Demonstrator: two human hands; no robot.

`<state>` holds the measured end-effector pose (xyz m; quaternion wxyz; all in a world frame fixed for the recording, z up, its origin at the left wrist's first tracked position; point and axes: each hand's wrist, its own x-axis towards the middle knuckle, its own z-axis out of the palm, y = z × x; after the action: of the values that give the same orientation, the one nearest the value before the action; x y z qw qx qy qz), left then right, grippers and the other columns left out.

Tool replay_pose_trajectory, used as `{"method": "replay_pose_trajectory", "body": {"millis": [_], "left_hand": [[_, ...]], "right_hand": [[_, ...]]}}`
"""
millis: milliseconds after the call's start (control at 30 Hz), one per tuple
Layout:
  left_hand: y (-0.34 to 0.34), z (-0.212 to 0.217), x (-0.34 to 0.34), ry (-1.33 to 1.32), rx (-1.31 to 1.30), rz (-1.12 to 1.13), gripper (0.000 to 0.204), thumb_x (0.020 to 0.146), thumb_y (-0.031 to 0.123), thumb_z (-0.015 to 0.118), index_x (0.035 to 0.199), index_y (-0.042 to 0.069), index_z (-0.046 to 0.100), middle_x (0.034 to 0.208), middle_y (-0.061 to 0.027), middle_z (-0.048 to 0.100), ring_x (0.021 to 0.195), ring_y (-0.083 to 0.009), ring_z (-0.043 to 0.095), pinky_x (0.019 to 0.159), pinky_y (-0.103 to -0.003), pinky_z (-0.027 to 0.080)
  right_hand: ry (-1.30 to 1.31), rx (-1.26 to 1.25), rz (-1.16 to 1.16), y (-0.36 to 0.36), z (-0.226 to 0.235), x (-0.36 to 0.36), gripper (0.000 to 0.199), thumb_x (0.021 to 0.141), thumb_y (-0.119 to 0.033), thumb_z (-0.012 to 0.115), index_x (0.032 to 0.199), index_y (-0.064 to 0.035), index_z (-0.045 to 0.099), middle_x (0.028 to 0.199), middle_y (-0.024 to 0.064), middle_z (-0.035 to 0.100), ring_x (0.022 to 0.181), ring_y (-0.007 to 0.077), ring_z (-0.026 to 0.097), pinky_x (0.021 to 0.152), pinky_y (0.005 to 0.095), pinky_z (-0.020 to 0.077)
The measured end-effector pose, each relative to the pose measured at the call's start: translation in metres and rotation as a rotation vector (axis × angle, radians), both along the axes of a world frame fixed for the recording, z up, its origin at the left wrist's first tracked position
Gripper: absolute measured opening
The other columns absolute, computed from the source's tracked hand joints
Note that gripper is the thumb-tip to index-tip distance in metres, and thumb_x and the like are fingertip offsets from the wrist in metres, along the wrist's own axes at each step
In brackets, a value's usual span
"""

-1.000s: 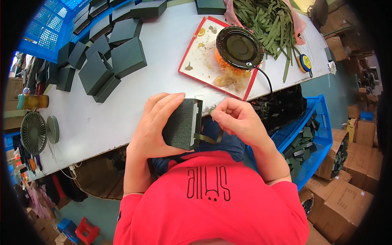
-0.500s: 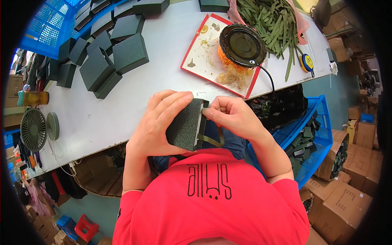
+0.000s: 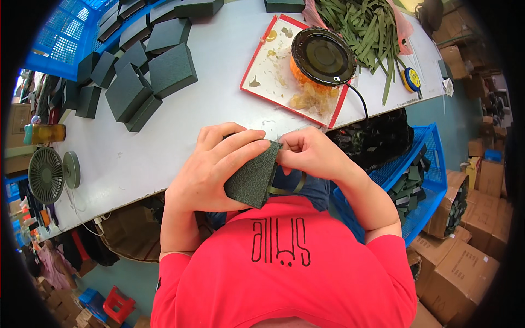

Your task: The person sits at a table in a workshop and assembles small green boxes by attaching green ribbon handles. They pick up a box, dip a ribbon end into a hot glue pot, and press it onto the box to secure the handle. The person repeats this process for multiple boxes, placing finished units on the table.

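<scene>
Left hand [image 3: 210, 169]: it is wrapping around a dark green box [image 3: 252, 177], fingers lying across the top face and thumb underneath, its grip closed on the box.
Right hand [image 3: 311, 153]: it is pinching at the box's upper right corner, fingertips pressed together there; whether anything else is sitting in that grip, I cannot tell.
Dark green box: it is being held tilted above the person's lap, just off the near edge of the desk [image 3: 164, 147], in front of the red shirt [image 3: 284, 268].
Olive strip [image 3: 290, 189]: it is hanging below the box, between the two hands.
Desk, far left: a cluster of similar green boxes [image 3: 145, 82] is lying there, some leaning on each other, beside a blue crate [image 3: 63, 41].
Desk, centre right: a red-edged tray [image 3: 273, 65] is carrying a round black pot [image 3: 322, 56] with orange residue around it.
Desk, far right: a heap of green strips [image 3: 363, 27] is lying beyond the pot.
Beside the desk: a blue basket [image 3: 421, 180] of dark pieces is standing at the person's right, near cardboard cartons [image 3: 465, 262].
</scene>
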<state>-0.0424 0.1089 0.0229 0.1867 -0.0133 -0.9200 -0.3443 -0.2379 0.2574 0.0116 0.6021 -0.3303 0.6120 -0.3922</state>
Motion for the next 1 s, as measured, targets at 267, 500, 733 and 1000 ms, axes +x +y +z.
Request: {"method": "replay_pose_trajectory", "body": {"millis": [267, 500, 733, 1000], "left_hand": [[0.0, -0.013, 0.006, -0.012, 0.046, 0.048, 0.091, 0.053, 0.021, 0.089, 0.135, 0.007, 0.054, 0.135, -0.0099, 0.057, 0.12, -0.0343, 0.052, 0.1, -0.047, 0.041], [-0.003, -0.013, 0.006, -0.02, 0.038, 0.083, 0.093, 0.051, 0.021, 0.088, 0.137, 0.007, 0.054, 0.136, -0.0095, 0.057, 0.121, -0.0338, 0.051, 0.101, -0.046, 0.041], [0.0, -0.007, 0.003, -0.018, -0.057, 0.067, 0.09, 0.052, 0.021, 0.087, 0.135, 0.008, 0.056, 0.137, -0.0083, 0.057, 0.121, -0.0325, 0.052, 0.1, -0.046, 0.04], [-0.005, -0.01, 0.009, -0.054, -0.072, 0.197, 0.094, 0.051, 0.026, 0.089, 0.136, 0.007, 0.054, 0.137, -0.0127, 0.056, 0.127, -0.0362, 0.049, 0.106, -0.048, 0.037]], "right_hand": [[-0.159, 0.011, -0.065, 0.006, 0.004, 0.0, 0.026, 0.1, -0.02, 0.06, 0.093, 0.0032, 0.07, 0.089, 0.007, 0.073, 0.083, 0.0095, 0.066, 0.077, 0.024, 0.0512], [0.066, -0.177, -0.312, 0.014, -0.012, 0.006, 0.029, 0.1, -0.026, 0.062, 0.105, 0.0007, 0.072, 0.088, 0.0003, 0.069, 0.071, 0.0028, 0.054, 0.061, 0.0203, 0.0418], [0.13, -0.087, -0.178, 0.004, -0.005, 0.015, 0.026, 0.095, -0.022, 0.069, 0.085, 0.0022, 0.069, 0.073, 0.0004, 0.068, 0.066, 0.0023, 0.057, 0.056, 0.0215, 0.0437], [-0.252, -0.174, -0.36, 0.025, -0.005, -0.002, 0.025, 0.099, -0.021, 0.065, 0.113, -0.0014, 0.071, 0.089, 0.0012, 0.072, 0.062, 0.0001, 0.049, 0.051, 0.0199, 0.0379]]}}
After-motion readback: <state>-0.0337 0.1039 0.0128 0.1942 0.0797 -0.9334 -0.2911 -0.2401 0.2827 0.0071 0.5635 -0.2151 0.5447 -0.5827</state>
